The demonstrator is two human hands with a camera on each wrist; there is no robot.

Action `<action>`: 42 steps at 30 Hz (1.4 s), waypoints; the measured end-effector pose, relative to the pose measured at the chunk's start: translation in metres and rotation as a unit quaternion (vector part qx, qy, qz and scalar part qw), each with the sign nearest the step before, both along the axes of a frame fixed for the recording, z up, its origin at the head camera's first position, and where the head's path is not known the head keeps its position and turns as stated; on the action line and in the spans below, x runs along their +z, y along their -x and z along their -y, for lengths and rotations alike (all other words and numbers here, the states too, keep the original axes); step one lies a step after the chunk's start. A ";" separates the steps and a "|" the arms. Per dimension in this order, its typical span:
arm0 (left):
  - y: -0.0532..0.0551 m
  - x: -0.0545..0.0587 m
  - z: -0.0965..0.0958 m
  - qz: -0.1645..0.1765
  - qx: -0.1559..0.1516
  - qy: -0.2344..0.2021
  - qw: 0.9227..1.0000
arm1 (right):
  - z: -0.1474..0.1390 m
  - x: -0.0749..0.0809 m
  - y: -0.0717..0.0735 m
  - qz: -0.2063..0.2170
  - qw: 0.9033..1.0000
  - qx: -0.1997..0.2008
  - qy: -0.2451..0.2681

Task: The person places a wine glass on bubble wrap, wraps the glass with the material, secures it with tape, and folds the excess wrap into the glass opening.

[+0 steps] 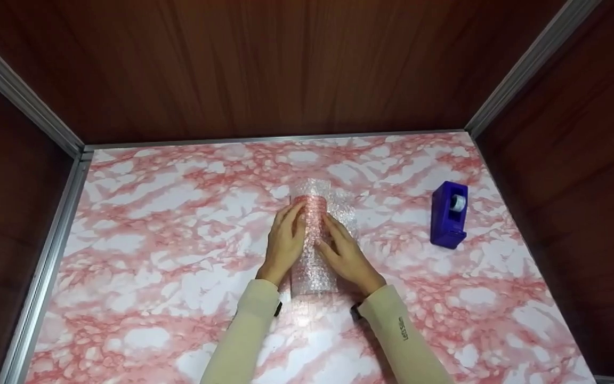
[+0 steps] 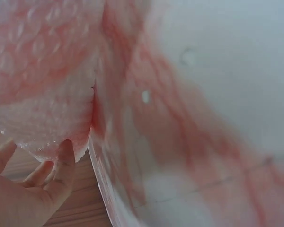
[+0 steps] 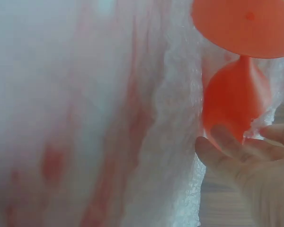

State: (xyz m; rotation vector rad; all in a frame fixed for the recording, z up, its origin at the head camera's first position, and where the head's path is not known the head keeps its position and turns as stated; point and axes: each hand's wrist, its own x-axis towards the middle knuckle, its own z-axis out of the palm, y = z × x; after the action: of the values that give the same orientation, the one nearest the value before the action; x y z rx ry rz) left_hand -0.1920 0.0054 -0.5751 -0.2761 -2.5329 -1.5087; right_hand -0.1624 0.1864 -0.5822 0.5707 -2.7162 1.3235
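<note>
Bubble wrap (image 1: 315, 280) lies in a lengthwise roll on the table, its loose part spreading to the right. Inside it, an orange-red goblet (image 3: 236, 94) shows its round foot and bowl in the right wrist view. The left hand (image 1: 284, 242) holds the roll's left side, fingertips over its upper part. From the right side, the right hand (image 1: 349, 256) grips the roll with thumb and fingers spread along it. In the left wrist view, bent fingers (image 2: 61, 170) meet the wrap's edge. The roll partly hides the undersides of both hands.
A purple tape dispenser (image 1: 448, 216) with a tape roll stands to the right on the red-and-white marbled table (image 1: 152, 240). Dark wood-grain panels (image 1: 264, 69) in metal framing enclose the back and both sides.
</note>
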 end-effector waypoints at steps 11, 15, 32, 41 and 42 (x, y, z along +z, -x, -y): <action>-0.001 0.000 0.003 -0.032 0.014 0.002 0.999 | 0.001 0.001 -0.001 0.065 0.997 -0.011 0.046; -0.002 -0.001 0.003 -0.044 0.021 -0.002 0.999 | 0.000 0.000 -0.001 0.071 0.996 -0.014 0.047; -0.001 -0.002 0.004 -0.053 0.012 0.010 0.998 | 0.000 -0.001 0.002 0.103 0.991 -0.008 0.088; -0.001 -0.001 0.002 -0.050 -0.002 0.006 0.999 | -0.006 -0.005 0.006 0.041 0.995 -0.014 0.086; -0.001 -0.001 0.002 -0.050 -0.001 0.007 0.999 | -0.006 -0.006 0.006 0.031 0.996 -0.014 0.087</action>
State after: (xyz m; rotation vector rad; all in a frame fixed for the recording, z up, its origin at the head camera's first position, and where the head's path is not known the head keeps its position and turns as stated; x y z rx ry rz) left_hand -0.1906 0.0038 -0.5762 -0.3475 -2.4674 -1.4420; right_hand -0.1680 0.1928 -0.5882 0.4812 -2.6077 1.5759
